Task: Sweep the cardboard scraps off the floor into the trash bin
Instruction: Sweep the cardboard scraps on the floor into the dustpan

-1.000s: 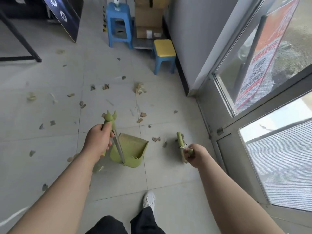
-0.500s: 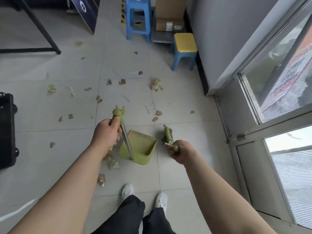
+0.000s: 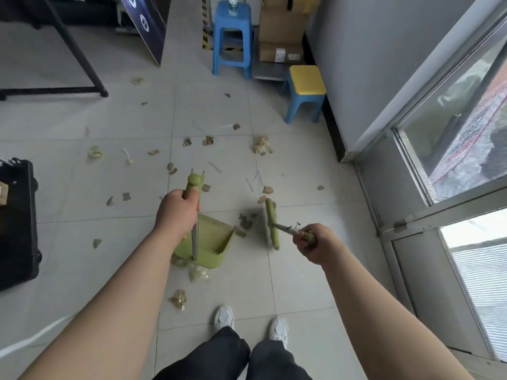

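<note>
My left hand (image 3: 177, 211) grips the upright handle of a green dustpan (image 3: 212, 239) that stands on the tiled floor with its mouth facing right. My right hand (image 3: 315, 244) grips the handle of a green broom (image 3: 270, 223), whose head rests on the floor just right of the pan. A small heap of cardboard scraps (image 3: 245, 222) lies between broom head and pan mouth. More scraps (image 3: 262, 145) are scattered over the tiles ahead, and crumpled clear bits (image 3: 198, 272) lie behind the pan. No trash bin shows.
A black case (image 3: 16, 223) stands at the left edge. Two blue stools (image 3: 232, 42), one with a yellow seat (image 3: 306, 79), stand ahead by cardboard boxes (image 3: 282, 31). A black stand leg (image 3: 79, 53) and glass door (image 3: 452, 165) flank the floor. My shoes (image 3: 225, 316) are near the pan.
The view has swung left and back, bringing the black case and both shoes into sight. The broom head has come in close to the pan's mouth, with scraps gathered between them.
</note>
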The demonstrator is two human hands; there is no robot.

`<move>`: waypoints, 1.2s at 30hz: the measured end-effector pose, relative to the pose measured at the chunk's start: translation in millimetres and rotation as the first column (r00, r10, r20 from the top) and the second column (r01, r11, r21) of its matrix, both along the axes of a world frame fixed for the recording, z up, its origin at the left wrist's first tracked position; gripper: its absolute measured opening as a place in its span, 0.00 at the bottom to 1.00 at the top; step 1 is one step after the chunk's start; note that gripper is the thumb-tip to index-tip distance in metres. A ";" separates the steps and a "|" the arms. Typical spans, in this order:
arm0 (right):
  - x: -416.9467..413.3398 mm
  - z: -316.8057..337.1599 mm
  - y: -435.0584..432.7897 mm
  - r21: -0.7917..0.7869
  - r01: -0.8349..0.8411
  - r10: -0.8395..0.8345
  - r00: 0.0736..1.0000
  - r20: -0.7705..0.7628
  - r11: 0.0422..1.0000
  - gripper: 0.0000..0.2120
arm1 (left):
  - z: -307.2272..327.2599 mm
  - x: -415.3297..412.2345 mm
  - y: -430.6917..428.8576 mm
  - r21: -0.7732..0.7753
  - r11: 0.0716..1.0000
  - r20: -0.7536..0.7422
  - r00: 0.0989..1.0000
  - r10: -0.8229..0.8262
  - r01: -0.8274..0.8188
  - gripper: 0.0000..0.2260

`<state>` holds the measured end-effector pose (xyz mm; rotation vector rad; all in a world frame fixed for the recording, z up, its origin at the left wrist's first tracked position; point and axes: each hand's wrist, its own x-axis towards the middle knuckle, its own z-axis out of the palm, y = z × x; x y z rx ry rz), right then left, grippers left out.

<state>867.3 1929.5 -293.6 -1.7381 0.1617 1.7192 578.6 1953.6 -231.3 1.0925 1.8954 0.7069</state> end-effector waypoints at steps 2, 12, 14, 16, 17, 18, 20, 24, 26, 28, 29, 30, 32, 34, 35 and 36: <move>-3.0 -2.5 -5.8 -0.010 0.038 -0.038 0.999 0.026 0.999 0.08 | -2.1 -11.3 -2.5 -0.003 1.000 -0.003 1.000 0.010 -0.010 0.20; -67.4 -20.3 -2.3 0.050 0.016 -0.015 1.000 -0.011 0.999 0.14 | -14.9 -56.8 -9.7 -0.011 0.999 -0.046 0.998 0.047 -0.048 0.18; -82.5 -19.8 5.4 0.034 0.038 -0.036 0.997 -0.072 0.999 0.14 | -16.7 -60.1 -10.0 -0.012 0.999 -0.049 0.998 0.041 -0.041 0.18; -91.1 -19.6 13.4 0.023 0.042 -0.039 0.992 -0.117 0.999 0.12 | -18.2 -61.4 -10.2 -0.015 0.999 -0.050 0.998 0.039 -0.040 0.18; -94.1 -19.2 16.5 0.015 0.040 -0.038 0.991 -0.128 0.999 0.12 | -18.8 -61.7 -10.2 -0.017 0.999 -0.050 0.998 0.038 -0.039 0.18; -96.6 -17.5 18.7 0.009 0.039 -0.037 0.989 -0.142 0.999 0.12 | -19.1 -61.7 -10.1 -0.018 0.999 -0.049 0.998 0.038 -0.039 0.18; -98.7 -12.6 22.8 0.013 0.037 -0.034 0.984 -0.175 0.999 0.13 | -18.9 -60.4 -9.1 -0.014 0.999 -0.045 0.998 0.043 -0.044 0.18; -84.0 6.3 28.8 0.050 0.005 0.001 0.992 -0.124 0.999 0.14 | -14.9 -49.3 -4.4 0.017 0.999 -0.030 0.999 0.041 -0.040 0.19; -62.6 10.6 33.2 0.057 0.012 -0.007 0.996 -0.092 0.998 0.13 | -13.8 -39.6 -1.7 0.028 0.999 -0.021 0.999 0.027 -0.026 0.19; -36.9 11.6 37.4 0.059 0.029 -0.024 0.997 -0.074 0.998 0.10 | -13.9 -28.4 1.4 0.020 1.000 -0.021 1.000 0.015 -0.015 0.19; -24.9 12.1 39.6 0.068 0.035 -0.030 0.997 -0.068 0.997 0.08 | -14.3 -22.7 3.5 0.015 1.000 -0.024 1.000 0.013 -0.013 0.19; -13.0 11.8 42.1 0.081 0.037 -0.033 0.998 -0.048 0.996 0.08 | -14.7 -16.7 6.4 0.011 1.000 -0.030 0.999 0.010 -0.009 0.19; 9.2 9.2 50.8 0.100 0.006 -0.008 1.000 0.012 0.995 0.11 | -15.5 -4.2 13.8 0.005 1.000 -0.044 0.999 -0.004 0.004 0.19; 28.7 5.8 64.0 0.100 -0.043 0.036 0.996 0.080 0.994 0.13 | -16.2 9.8 23.7 -0.005 1.000 -0.053 0.998 -0.015 0.015 0.19; 37.6 2.8 72.1 0.090 -0.033 0.025 0.996 0.091 0.995 0.13 | -16.6 17.4 29.5 -0.010 1.000 -0.059 0.998 -0.015 0.015 0.19; 45.2 -0.1 81.2 0.075 -0.005 -0.002 0.996 0.092 0.997 0.12 | -16.7 25.3 35.5 -0.012 1.000 -0.065 0.998 -0.012 0.011 0.18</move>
